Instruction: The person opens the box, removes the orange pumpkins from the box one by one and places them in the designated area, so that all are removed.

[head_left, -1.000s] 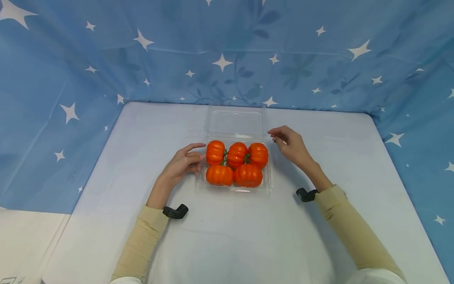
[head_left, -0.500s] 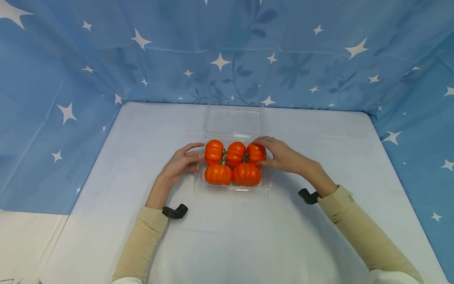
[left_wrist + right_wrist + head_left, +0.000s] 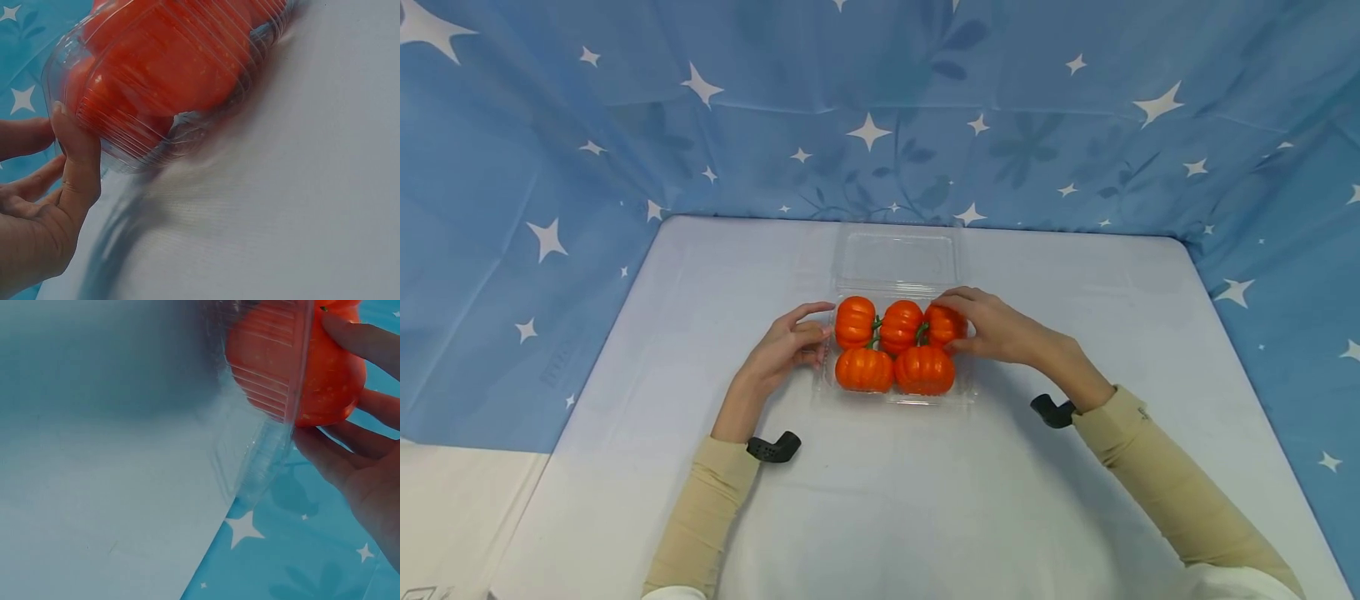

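A clear plastic clamshell box [image 3: 925, 400] lies near the middle of the table, its lid [image 3: 897, 258] flipped back toward the curtain. Inside sit several small orange toy pumpkins [image 3: 864, 370] with green stems, in two rows. At the box's left side, my left hand [image 3: 781, 348] pinches the rim between thumb [image 3: 78, 150] and fingers. My right hand [image 3: 996, 330] reaches over the right wall and grips the back right pumpkin [image 3: 946, 325], fingers on its far side and thumb on its near side. In the right wrist view this pumpkin [image 3: 331, 381] rises above the box's rim.
A white table [image 3: 880, 500] bears the box. Blue curtain [image 3: 737, 142] with white stars hangs along the back and both sides. A black wrist device [image 3: 773, 447] is on the left wrist, another device [image 3: 1052, 411] on the right.
My right hand has come in from beside the lid, moving left and toward me, and taken hold of the back right pumpkin. The left hand has stayed at the box's rim.
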`<state>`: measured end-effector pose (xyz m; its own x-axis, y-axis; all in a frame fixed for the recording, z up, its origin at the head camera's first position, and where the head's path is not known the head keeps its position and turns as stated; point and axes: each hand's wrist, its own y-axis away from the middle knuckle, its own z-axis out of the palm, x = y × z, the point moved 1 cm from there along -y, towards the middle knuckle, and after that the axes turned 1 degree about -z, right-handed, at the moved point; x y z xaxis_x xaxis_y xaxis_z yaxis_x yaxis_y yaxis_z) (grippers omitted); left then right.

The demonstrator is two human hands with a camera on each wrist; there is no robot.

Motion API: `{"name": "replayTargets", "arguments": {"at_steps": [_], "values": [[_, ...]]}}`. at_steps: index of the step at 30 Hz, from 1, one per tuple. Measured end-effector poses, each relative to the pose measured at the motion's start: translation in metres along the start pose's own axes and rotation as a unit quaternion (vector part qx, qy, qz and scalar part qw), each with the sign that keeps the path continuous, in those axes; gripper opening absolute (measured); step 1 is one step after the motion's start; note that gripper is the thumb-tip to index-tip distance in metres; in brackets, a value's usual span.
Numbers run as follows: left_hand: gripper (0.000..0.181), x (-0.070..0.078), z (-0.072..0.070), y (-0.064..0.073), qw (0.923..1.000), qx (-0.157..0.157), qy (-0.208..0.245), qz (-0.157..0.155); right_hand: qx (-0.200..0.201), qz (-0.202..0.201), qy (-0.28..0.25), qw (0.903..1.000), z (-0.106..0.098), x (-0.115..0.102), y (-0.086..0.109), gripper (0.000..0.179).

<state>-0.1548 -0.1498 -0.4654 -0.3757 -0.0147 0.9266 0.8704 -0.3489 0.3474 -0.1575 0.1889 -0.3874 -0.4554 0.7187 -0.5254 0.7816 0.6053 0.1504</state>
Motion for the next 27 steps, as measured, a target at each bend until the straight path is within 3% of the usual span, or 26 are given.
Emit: {"name": "replayTargets", "arguments": {"at_steps": [7,18,27], "values": [[0.05,0.003,0.002,0.001,1.0,0.004,0.002,-0.004,0.039,-0.004,-0.029,0.9988,-0.007,0.006,0.008,0.067],[0.05,0.003,0.002,0.001,1.0,0.003,-0.003,0.0,0.073,0.002,-0.028,0.9969,-0.012,0.017,0.028,0.078],[0.051,0.003,0.003,0.002,1.0,0.005,-0.001,0.003,0.12,0.026,-0.099,0.9875,-0.015,0.038,0.041,0.075]]}}
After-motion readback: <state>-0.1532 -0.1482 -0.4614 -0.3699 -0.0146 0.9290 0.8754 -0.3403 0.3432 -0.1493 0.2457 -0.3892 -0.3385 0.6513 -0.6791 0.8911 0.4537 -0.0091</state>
